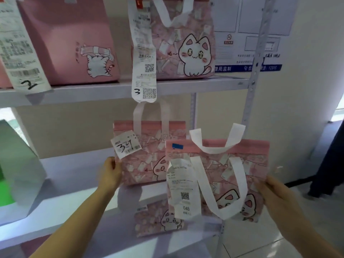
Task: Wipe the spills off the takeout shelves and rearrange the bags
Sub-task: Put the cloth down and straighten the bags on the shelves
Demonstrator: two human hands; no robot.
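Note:
Two pink cat-print takeout bags are at the middle shelf (74, 172). The rear bag (147, 161), tagged "34", stands on the shelf; my left hand (111, 174) grips its left edge. In front of it, the nearer bag (232, 175) with a "046" receipt and white handles is held off the shelf's front edge, my right hand (275, 194) gripping its right side. A third cat bag (160, 218) sits on the lower shelf (111, 239). On the upper shelf (104, 92) stand a pink bag (70, 43) tagged "2" and a cat bag (186, 43) tagged "3".
A white and green bag (16, 174) stands at the left of the middle shelf. The metal shelf upright (255, 71) runs down the right side. Behind it is a wall with a blue notice board (249, 34). Tiled floor (260, 243) lies at lower right.

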